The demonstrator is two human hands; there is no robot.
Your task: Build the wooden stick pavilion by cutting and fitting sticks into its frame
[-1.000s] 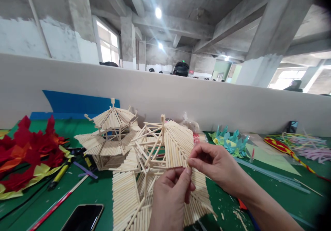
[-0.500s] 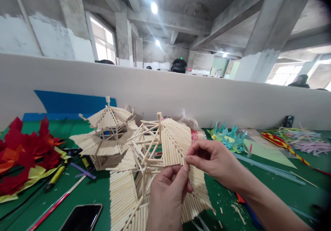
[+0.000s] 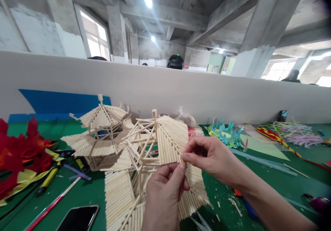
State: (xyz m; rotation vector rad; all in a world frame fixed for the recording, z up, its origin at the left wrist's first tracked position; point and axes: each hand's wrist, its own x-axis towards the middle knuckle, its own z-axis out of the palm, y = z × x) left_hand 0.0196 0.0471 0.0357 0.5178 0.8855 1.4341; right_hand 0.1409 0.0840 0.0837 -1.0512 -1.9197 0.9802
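A pavilion model (image 3: 169, 144) built from thin wooden sticks stands in front of me, its upper roof partly covered and the left side still bare framework. My left hand (image 3: 165, 189) is closed at the lower edge of the covered roof panel, thumb and fingers pinching near its corner. At that same corner the thumb and forefinger of my right hand (image 3: 207, 155) are pinched together, almost touching my left thumb. Whatever lies between the right fingertips is too small to make out. Behind to the left stands a second stick pavilion (image 3: 103, 117) with a covered roof.
A phone (image 3: 77, 219) lies at the front left, near red paper flowers (image 3: 28, 151) and a yellow marker (image 3: 49, 179). Scissors (image 3: 201, 222) and stick scraps lie below my right forearm. Turquoise paper flowers (image 3: 223, 132) stand at the back right, before a white partition (image 3: 232, 100).
The whole view has shifted slightly, so things appear a little further left. Both hands keep their pinch at the roof corner, with hardly any movement against the model.
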